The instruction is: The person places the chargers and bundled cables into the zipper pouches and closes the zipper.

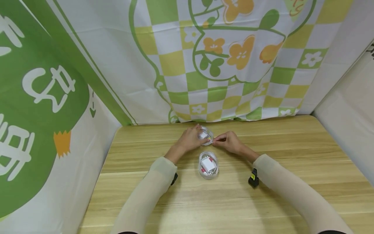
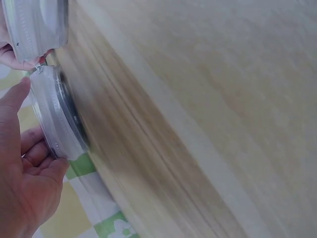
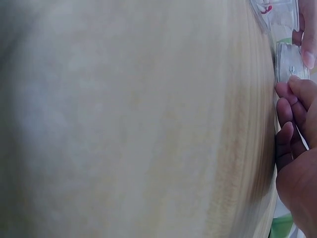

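Note:
A round clear zip case (image 1: 212, 134) stands near the back of the table, with a white block and coiled cable inside. My left hand (image 1: 188, 140) holds it from the left, thumb and fingers around its edge in the left wrist view. From the right, my right hand (image 1: 230, 143) pinches at its rim; a small metal zipper pull (image 3: 292, 70) shows by the fingertips in the right wrist view. Closer to me lies a second clear round case (image 1: 217, 159), with a white charger plug (image 1: 208, 164), a pale cable and red bits. Neither hand touches it.
Both cases rest on a wood-grain table (image 1: 292, 182). A checked, flower-patterned cloth (image 1: 216, 94) hangs along its back edge. Printed green and white cloth (image 1: 67, 130) hangs on the left, and a pale cloth (image 1: 347, 97) on the right.

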The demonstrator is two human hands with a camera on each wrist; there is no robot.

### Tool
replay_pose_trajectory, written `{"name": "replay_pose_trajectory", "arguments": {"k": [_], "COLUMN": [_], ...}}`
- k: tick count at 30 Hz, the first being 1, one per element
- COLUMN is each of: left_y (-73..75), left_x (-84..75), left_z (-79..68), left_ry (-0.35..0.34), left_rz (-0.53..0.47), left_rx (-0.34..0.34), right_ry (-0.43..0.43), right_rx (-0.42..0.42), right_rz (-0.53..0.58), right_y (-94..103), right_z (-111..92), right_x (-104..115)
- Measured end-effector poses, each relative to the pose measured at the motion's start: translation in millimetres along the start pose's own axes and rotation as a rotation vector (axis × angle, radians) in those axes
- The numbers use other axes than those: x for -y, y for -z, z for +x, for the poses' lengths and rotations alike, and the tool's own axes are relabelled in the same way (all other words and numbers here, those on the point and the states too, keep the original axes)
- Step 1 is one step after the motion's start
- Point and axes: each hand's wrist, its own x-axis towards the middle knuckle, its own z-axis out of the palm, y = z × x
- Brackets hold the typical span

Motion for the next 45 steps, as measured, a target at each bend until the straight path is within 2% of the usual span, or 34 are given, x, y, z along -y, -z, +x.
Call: {"name": "replay_pose_trajectory", "arguments": {"k": [8,17,26,36,45], "left_y": [-1.0,-2.4,-4.2,-3.5,-3.2], "left_x": [3.2,5.4,6.5,7.8,10.2], "left_z": [-1.8,-1.7,-2.5,-1.8,-3.4], "left_ry": [-0.008,-0.039,-0.054,-0.062,-0.06], "left_rz": [-0.04,-0.04,-0.059,-0.072,-0.069], "left_rx": [-0.014,-0.041,-0.059,-0.058,-0.062], "right_ry": [0.002,-0.028,-0.083,-0.09,-0.143], "right_rx": [-0.039,-0.069,-0.08,-0.151,-0.144], "right_rz": [-0.04,-0.069,0.014,-0.046,-0.016], "right_y": [6.7,13.0,15.0,10.6,6.8], "right_z": [0.7,3.8,9.4,19.6,22.7], "right_x": [-5.4,-11.8,-17.2,-17.4,-15.4]}}
